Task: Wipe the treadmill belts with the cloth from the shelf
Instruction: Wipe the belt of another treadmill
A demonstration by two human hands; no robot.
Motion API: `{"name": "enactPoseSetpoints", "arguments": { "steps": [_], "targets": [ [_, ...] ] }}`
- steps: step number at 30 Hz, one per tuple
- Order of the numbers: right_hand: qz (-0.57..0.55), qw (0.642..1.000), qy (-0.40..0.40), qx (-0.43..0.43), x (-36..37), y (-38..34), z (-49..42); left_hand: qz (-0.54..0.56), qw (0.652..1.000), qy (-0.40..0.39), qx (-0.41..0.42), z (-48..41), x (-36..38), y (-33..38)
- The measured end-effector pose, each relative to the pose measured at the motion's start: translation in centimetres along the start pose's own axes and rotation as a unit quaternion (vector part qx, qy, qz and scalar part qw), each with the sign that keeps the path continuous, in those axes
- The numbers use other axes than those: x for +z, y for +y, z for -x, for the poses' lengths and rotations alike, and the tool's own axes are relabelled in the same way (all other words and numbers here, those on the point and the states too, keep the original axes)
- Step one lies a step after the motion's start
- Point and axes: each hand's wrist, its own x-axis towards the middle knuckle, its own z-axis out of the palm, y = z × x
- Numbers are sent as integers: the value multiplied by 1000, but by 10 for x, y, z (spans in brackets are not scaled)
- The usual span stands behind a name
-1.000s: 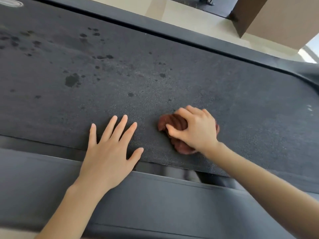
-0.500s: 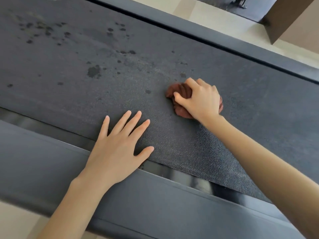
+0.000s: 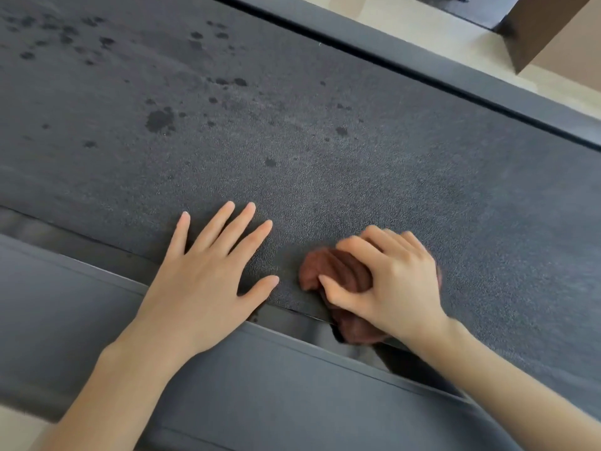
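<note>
Reddish-brown and bunched into ridges, the cloth (image 3: pixel 338 271) sits on the near edge of the treadmill belt (image 3: pixel 325 151), at about 5 o'clock from the middle of the view. Its lower fold hangs over the gap between the belt and the side rail (image 3: pixel 227 385). The right hand (image 3: pixel 390 281) is curled over it, thumb and fingers clamped round the wad and pressing it to the textured surface; the hand's outline is slightly blurred. Just beside the cloth, at its 9 o'clock, the left hand (image 3: pixel 201 281) lies flat with fingers straight and spread. Its palm bridges the belt's edge and the rail, and it holds nothing.

The wiping looks under way but far from finished. The stretch of belt around the hands and off toward 3 o'clock shows no marks. Dark, wet-looking spots (image 3: pixel 159 120) are scattered from the middle of the view out toward 10 and 11 o'clock, none touching the cloth. Those seem to be what is left on this belt; any other belt is out of view. Beyond the far rail (image 3: pixel 422 66), at 1 o'clock, pale floor (image 3: pixel 406 21) shows.
</note>
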Motion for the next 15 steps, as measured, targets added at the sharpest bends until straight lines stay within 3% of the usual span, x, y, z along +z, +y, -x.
{"name": "enactPoseSetpoints", "arguments": {
  "steps": [6, 11, 15],
  "targets": [
    [21, 999, 22, 26, 55, -3, -97, 65, 997, 17, -29, -1, -8, -8],
    [57, 996, -7, 65, 88, -8, -170, -2, 993, 27, -115, 0, -22, -58],
    [74, 995, 0, 71, 91, -11, -170, -4, 984, -12, -175, 6, -20, -77]
  ]
}}
